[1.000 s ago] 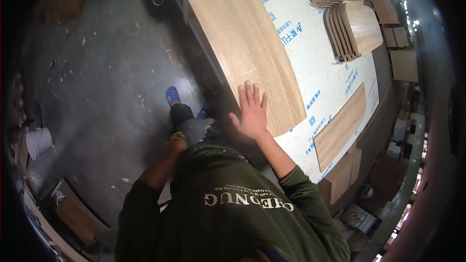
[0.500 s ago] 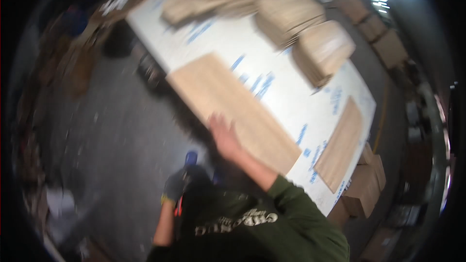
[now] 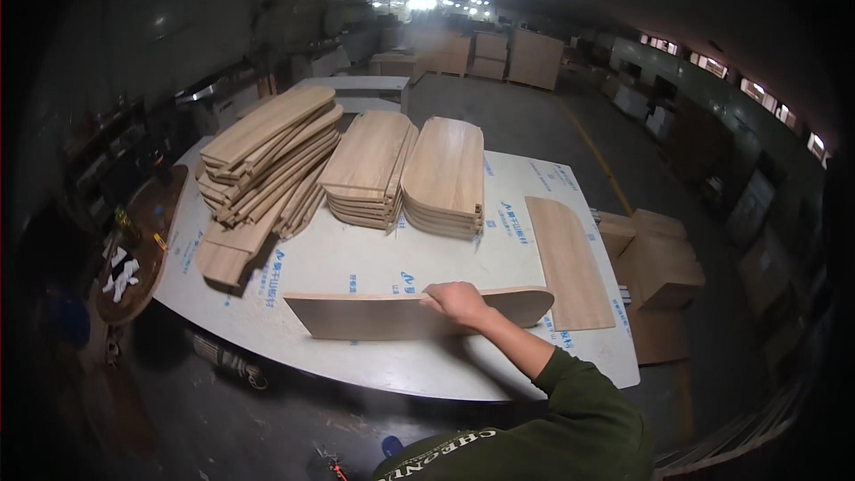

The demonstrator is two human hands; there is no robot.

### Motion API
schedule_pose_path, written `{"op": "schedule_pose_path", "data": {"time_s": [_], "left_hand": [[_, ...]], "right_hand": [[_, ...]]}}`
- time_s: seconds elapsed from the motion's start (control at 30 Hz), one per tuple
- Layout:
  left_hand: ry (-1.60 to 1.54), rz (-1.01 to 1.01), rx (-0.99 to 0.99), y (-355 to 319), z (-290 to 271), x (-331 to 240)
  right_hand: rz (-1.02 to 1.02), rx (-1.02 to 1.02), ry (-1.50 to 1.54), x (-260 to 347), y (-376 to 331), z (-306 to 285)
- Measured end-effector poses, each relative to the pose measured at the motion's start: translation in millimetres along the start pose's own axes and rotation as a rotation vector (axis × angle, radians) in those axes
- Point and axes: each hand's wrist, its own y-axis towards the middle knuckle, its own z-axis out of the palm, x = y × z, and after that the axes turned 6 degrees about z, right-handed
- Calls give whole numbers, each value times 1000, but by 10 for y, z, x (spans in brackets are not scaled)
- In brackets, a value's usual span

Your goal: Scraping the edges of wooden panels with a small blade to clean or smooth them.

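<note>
My right hand (image 3: 459, 305) grips the upper long edge of a light wood-grain panel (image 3: 356, 316), fingers wrapped over it. The panel stands on its long edge on the white table (image 3: 374, 370), with its rounded end to the right. At the lower edge is a small dark shape with an orange streak (image 3: 335, 468); whether it is my left hand or a tool cannot be made out. A blue object (image 3: 390, 445) shows beside it, partly hidden. To the right of the held panel, another wood-grain panel (image 3: 574, 267) lies flat with one rounded corner.
Behind the held panel are two neat stacks of panels, one (image 3: 370, 156) beside the other (image 3: 445, 169), and a leaning pile (image 3: 267, 151) at the left. Cardboard boxes (image 3: 659, 258) stand off the table's right side. A brown round-edged board (image 3: 142, 232) with gloves lies left.
The panel, lying flat under my open right hand before, now stands on its long edge in my right hand's grip. My view has lifted and turned; my gloved left hand no longer shows plainly.
</note>
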Motion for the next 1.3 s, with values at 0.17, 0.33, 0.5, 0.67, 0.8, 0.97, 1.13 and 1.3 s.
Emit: {"op": "schedule_pose_path", "data": {"time_s": [0.17,0.33,0.5,0.67,0.8,0.97,1.13,1.3], "left_hand": [[-11,13,40,208,-182,143],[-22,61,38,218,-268,423],[-413,-18,1,439,-363,495],[-839,-106,51,878,-673,146],[-1178,-14,31,978,-1080,-314],[-1271,-242,92,876,-1311,-627],[-1203,-125,-13,701,-923,-179],[-1297,-438,-30,589,-566,534]], "right_hand": [[-69,-178,67,599,510,437],[-150,-127,85,1427,1090,722],[-114,-160,125,1778,1278,798],[-101,-212,132,1834,1148,843],[-205,-320,202,1814,1039,783],[-139,-97,95,1964,1116,704],[-239,-82,65,2388,1372,881],[-174,-31,50,2513,1613,1033]]}}
